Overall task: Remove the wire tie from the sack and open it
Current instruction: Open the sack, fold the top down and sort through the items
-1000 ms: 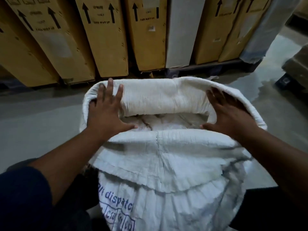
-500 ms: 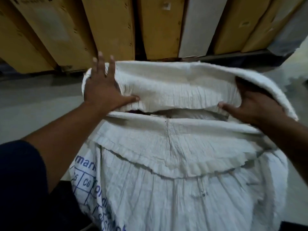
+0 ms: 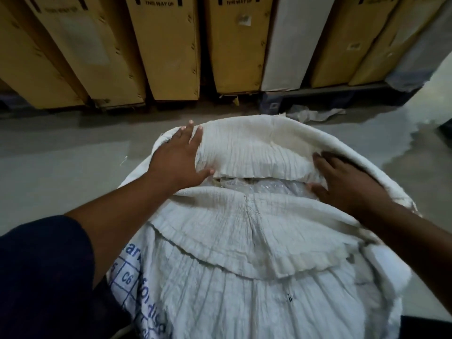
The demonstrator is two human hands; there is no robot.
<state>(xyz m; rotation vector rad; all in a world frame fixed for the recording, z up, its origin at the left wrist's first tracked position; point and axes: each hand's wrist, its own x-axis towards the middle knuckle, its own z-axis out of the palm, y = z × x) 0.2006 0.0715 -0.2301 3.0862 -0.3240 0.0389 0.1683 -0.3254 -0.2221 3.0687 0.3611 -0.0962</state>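
Sack, white woven plastic (image 3: 244, 302), stands open on grey floor (image 3: 61, 172), mouth rolled outward. Left hand (image 3: 179, 160), fingers spread, presses far-left rim; right hand (image 3: 342, 182), flat, presses right rim. Mouth gap now narrower than a second ago; clear plastic liner (image 3: 264, 187) shows inside. Yellow cardboard cartons (image 3: 171, 45) stand behind.

A white woven sack (image 3: 244, 277) stands open, its mouth rolled down into a cuff. The left hand (image 3: 178, 160) lies flat on the sack's left rim, the right hand (image 3: 342, 182) on its right rim. Clear plastic (image 3: 264, 187) shows inside the mouth. Beyond the sack stand tall cardboard boxes (image 3: 168, 45).
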